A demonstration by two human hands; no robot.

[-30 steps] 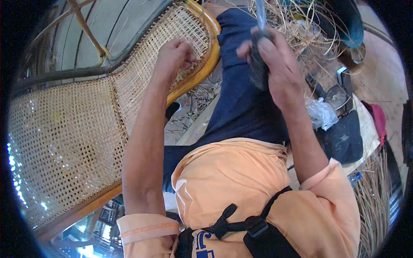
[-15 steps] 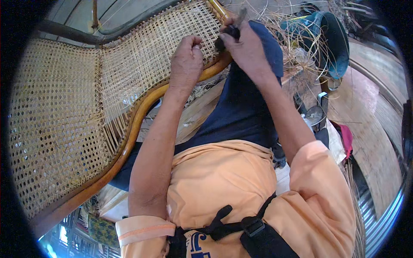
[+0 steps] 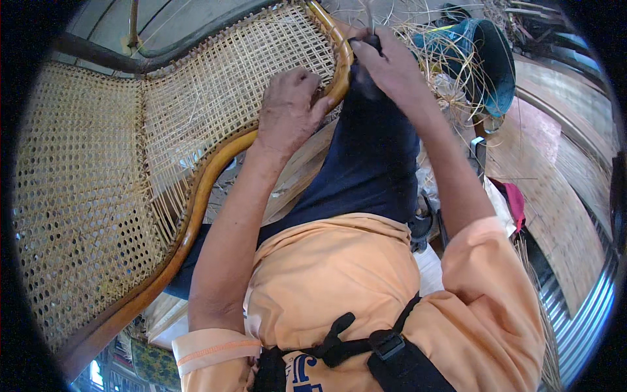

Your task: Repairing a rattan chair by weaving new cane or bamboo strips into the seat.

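One woven cane panel (image 3: 215,85), pale and open-meshed, stretched in a curved frame of glossy brown wood (image 3: 215,166); the panel and its frame run from the lower left of the view up to the top centre, where the frame bends into a tight curve.

Two hands work at that upper curve of the frame. The left hand (image 3: 287,108) lies knuckles-up across the frame's edge, fingers curled down onto the weave just inside the rim; whether it pinches a strand cannot be told. The right hand (image 3: 392,62) sits just beside the frame's top bend, closed around a dark tool handle (image 3: 367,46), with a thin pale strand (image 3: 370,16) rising from the grip toward the upper edge of the view. The two hands are near each other, the frame's bend between them.

One dark blue trouser leg (image 3: 372,157) under the right forearm, running up to the frame's bend. One orange short-sleeved shirt (image 3: 339,274) fills the lower centre, crossed by a black harness strap (image 3: 385,346).

One teal bucket (image 3: 490,65) at the upper right, lying tilted, with loose cane strands (image 3: 437,49) spilling about it. One red cloth (image 3: 516,199) at the right, on a woven floor mat (image 3: 555,196).
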